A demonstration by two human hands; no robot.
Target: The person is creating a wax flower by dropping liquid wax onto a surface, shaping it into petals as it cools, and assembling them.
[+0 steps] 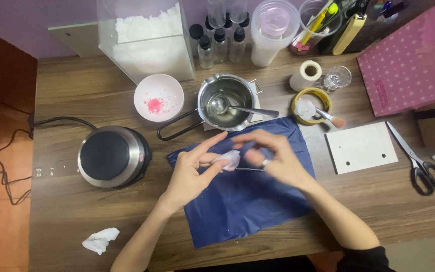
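Note:
My left hand [193, 168] pinches a small pale, translucent lump [229, 159] between thumb and fingers above a dark blue sheet [242, 201] on the wooden table. My right hand [270, 156], with a ring on one finger, is blurred and touches the same lump from the right. A thin metal pin [250, 169] lies level under my right fingers; whether they grip it is unclear. Just behind my hands stands a steel pouring pot [226, 103] with a spoon [237, 108] in it.
A round electric hotplate [113, 156] sits left, with its cable trailing off the table. A white bowl with pink bits [158, 97], a clear box of white flakes [147, 40], bottles [220, 43], tape rolls [310, 103], a brush [328, 118], a white board [361, 147], scissors [419, 163], a pink box [411, 63] and a crumpled tissue [100, 240] surround the sheet.

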